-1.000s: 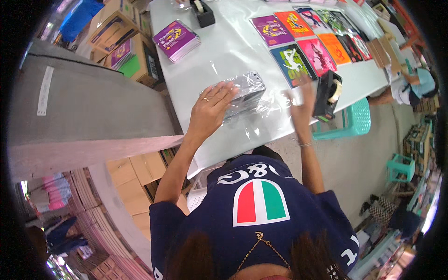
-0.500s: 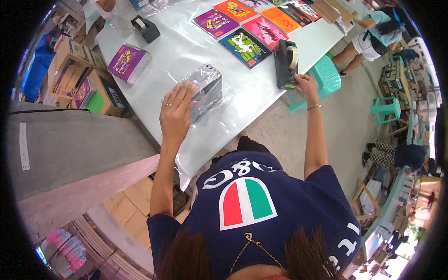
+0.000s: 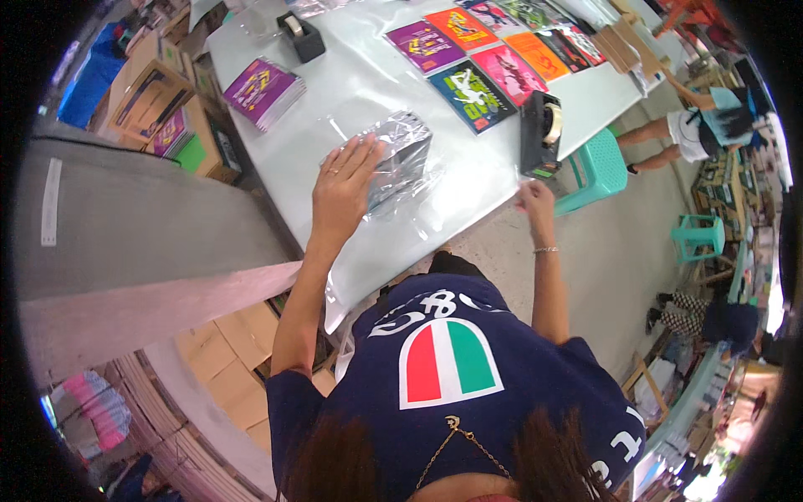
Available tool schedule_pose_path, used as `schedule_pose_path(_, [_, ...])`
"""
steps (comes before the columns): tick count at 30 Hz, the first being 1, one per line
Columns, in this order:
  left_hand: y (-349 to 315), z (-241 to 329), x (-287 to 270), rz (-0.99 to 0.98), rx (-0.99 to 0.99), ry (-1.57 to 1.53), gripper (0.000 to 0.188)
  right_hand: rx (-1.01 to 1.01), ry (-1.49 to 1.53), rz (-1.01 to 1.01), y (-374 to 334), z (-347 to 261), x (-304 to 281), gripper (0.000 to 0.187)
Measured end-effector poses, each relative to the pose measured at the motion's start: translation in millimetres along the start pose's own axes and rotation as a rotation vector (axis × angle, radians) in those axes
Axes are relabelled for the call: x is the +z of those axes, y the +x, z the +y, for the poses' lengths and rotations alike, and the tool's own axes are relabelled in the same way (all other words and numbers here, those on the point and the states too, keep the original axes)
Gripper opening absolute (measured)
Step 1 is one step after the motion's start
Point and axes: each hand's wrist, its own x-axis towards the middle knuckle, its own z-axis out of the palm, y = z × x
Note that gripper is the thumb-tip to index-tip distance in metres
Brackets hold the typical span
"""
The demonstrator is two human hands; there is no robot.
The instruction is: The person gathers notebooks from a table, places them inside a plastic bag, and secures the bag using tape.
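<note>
My left hand (image 3: 343,188) lies flat, fingers stretched out, on the near left side of a stack (image 3: 407,152) in loose, shiny clear plastic wrap. The stack looks dark and grey through the wrap; what it consists of is hard to make out. Just off the table edge, my right hand (image 3: 537,207) has its fingers pinched together, below the black tape dispenser (image 3: 539,138) with its pale roll. Anything between those fingertips is too small to see. Farther left stands a pile of purple notebooks (image 3: 262,92).
Several colourful notebooks (image 3: 474,94) lie in rows on the white table (image 3: 468,176). A second tape dispenser (image 3: 301,38) stands at the far left. A green stool (image 3: 604,163) is by the right edge. Cartons (image 3: 142,96) are stacked left, beside a grey ledge (image 3: 150,226). A person (image 3: 694,130) stands far right.
My right hand has drawn back from the front of the tape dispenser toward me, its fingers still pinched. My left hand stays flat on the wrapped stack. The whole view has shifted slightly.
</note>
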Motion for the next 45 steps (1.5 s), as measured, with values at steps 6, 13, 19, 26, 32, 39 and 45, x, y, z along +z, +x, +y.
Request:
schedule_pose_path(6, [-3,-3,0,0.001,0.014,0.015,0.042,-0.102,0.44,-0.575,-84,-149,123,0.02])
schedule_pose_path(13, [-1,-4,3,0.021,0.043,0.012,0.04,-0.054,0.265,-0.542,-81,-130,164,0.023])
schedule_pose_path(19, [3,-5,-8,-0.022,0.056,-0.107,0.046,-0.138,0.431,-0.478,-84,-111,179,0.02])
schedule_pose_path(26, [15,3,6,-0.006,-0.252,0.121,0.052,-0.194,0.56,-0.387,-85,-92,203,0.018])
schedule_pose_path(32, [17,6,8,-0.063,-0.298,0.027,0.049,-0.146,0.387,-0.288,-79,-74,201,0.026])
schedule_pose_path(39, [65,17,10,-0.233,-0.173,0.031,0.082,0.493,0.616,-0.83,-100,-70,166,0.028])
schedule_pose_path(45, [78,22,-30,-0.215,-0.332,-0.172,0.098,0.957,1.405,-1.019,-91,-57,228,0.032])
